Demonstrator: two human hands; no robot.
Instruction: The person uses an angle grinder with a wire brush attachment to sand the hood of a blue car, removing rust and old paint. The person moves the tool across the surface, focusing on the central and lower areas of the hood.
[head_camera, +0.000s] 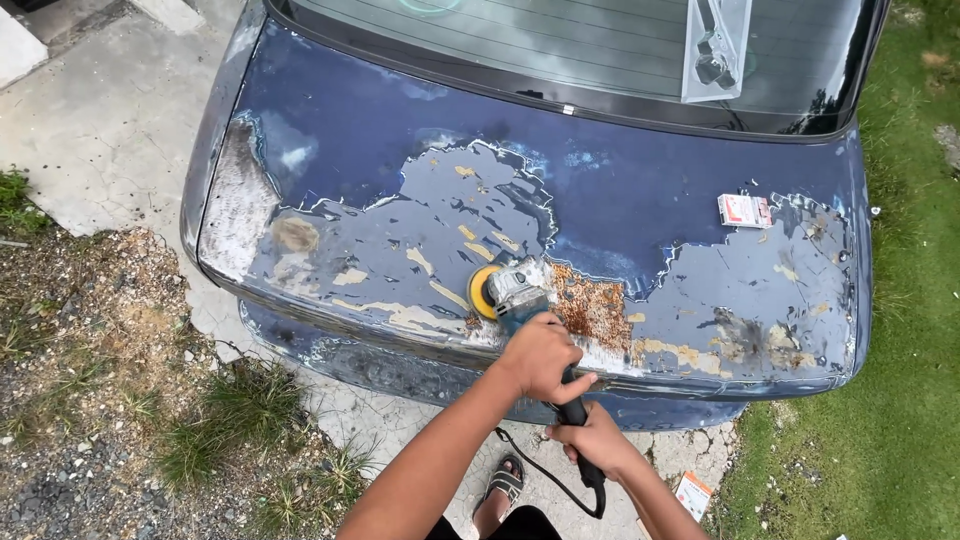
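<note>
Angle grinder (512, 295): left hand (541, 355) clenched round its body, right hand (598, 440) apparently gripping the tail.

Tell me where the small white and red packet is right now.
In the head view, the small white and red packet lies on the car's blue trunk lid, right side, just below the rear window.

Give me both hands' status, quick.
Left hand: closed around the grinder body.
Right hand: closed on the grinder's rear handle.
</note>
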